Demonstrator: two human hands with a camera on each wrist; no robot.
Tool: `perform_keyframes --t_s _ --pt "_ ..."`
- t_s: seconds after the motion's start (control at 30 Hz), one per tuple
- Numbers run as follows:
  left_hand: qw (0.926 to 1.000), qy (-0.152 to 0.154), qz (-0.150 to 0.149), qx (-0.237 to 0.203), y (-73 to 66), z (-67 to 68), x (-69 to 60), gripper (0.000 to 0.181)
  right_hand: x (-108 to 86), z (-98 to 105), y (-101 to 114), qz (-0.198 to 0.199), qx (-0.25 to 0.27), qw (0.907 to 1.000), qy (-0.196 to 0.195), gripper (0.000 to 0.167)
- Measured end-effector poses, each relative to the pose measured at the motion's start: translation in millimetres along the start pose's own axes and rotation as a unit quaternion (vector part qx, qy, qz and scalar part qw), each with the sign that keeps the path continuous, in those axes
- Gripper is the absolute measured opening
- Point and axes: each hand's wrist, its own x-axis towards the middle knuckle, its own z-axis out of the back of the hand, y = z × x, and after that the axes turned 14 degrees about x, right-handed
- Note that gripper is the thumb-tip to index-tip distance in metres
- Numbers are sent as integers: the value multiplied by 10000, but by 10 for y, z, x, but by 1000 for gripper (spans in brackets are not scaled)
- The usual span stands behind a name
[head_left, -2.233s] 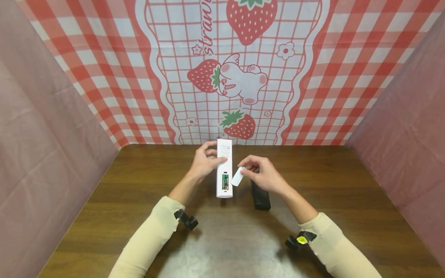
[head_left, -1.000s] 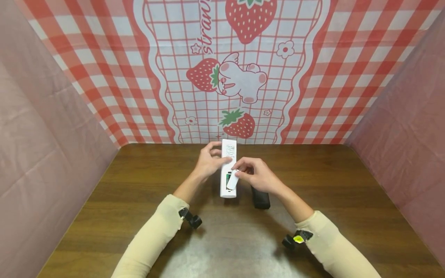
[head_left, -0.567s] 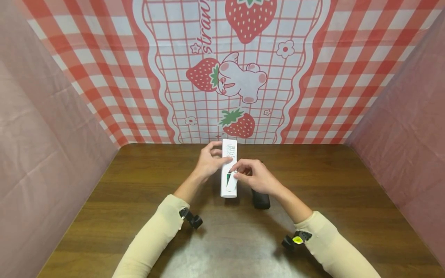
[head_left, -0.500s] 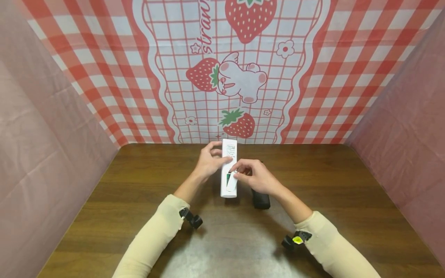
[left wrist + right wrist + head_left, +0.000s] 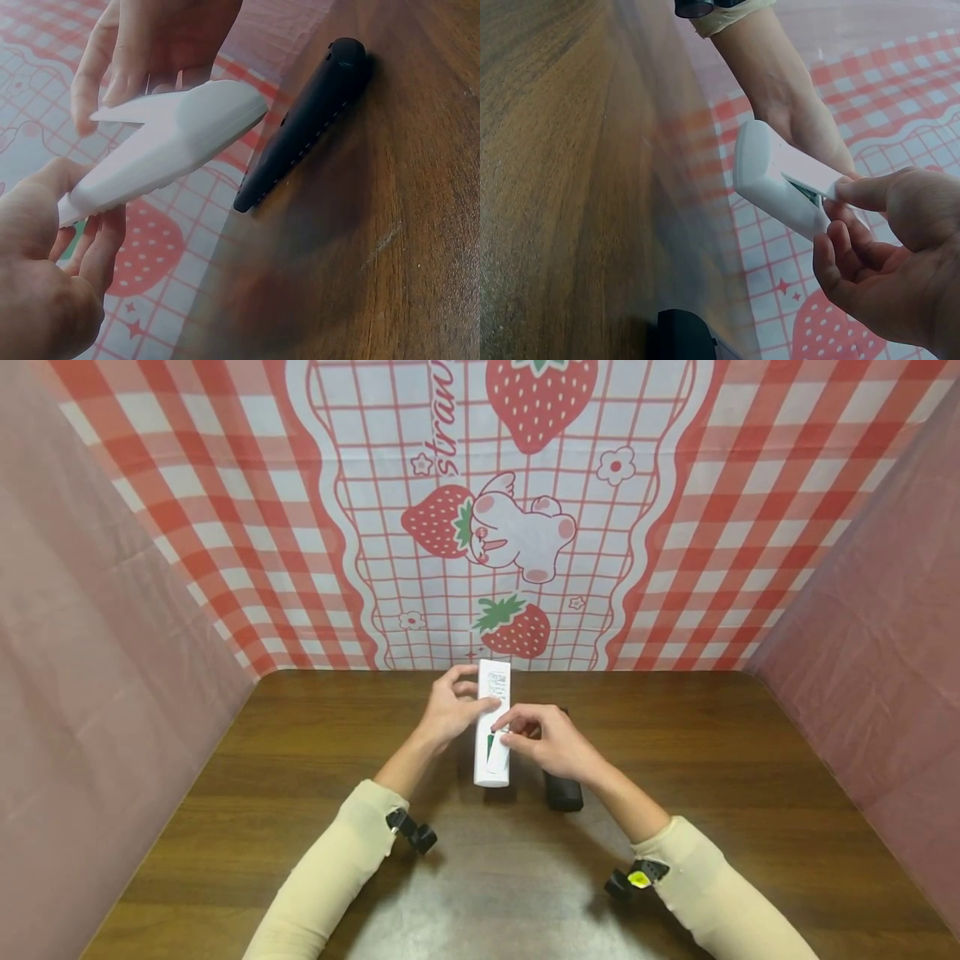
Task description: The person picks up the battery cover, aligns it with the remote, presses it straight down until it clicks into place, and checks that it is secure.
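Note:
My left hand [image 5: 450, 714] grips a white remote control [image 5: 492, 685] by its far half, back side up, thumb across the back. Between the thumb and fingers of my right hand [image 5: 551, 739] is the white battery cover [image 5: 498, 756]. In the left wrist view the cover [image 5: 124, 111] slants up from the remote [image 5: 161, 146], its lower end meeting the remote's near end. A strip of green battery [image 5: 804, 192] shows under the tilted cover in the right wrist view. The remote is held above the table.
A black remote-like object [image 5: 562, 789] lies on the wooden table [image 5: 480, 877], beneath and beside my right hand; the left wrist view shows its full length [image 5: 307, 120]. A red-and-white strawberry cloth [image 5: 517, 527] hangs at the back, with pink cloth [image 5: 97, 610] along the sides.
The right hand has brought the battery cover leftward from beside the remote onto its open battery compartment. The remote has shifted slightly right. In the last half second the cover has moved only slightly.

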Motion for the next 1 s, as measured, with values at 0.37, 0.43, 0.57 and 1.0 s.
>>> perform_keyframes --t_s 0.37,0.43,0.57,1.0 --pt "10000 49 48 -34 -16 7 -11 72 0 -40 9 -12 74 10000 -18 12" --pt "10000 52 55 -51 -17 8 -12 73 -1 -45 11 -30 82 10000 -14 12" --pt "9999 54 79 -69 -20 9 -14 72 -3 -53 20 -103 50 9999 -17 13" --pt "9998 35 79 -154 -22 20 -28 70 2 -95 25 -84 -186 9997 -146 14"
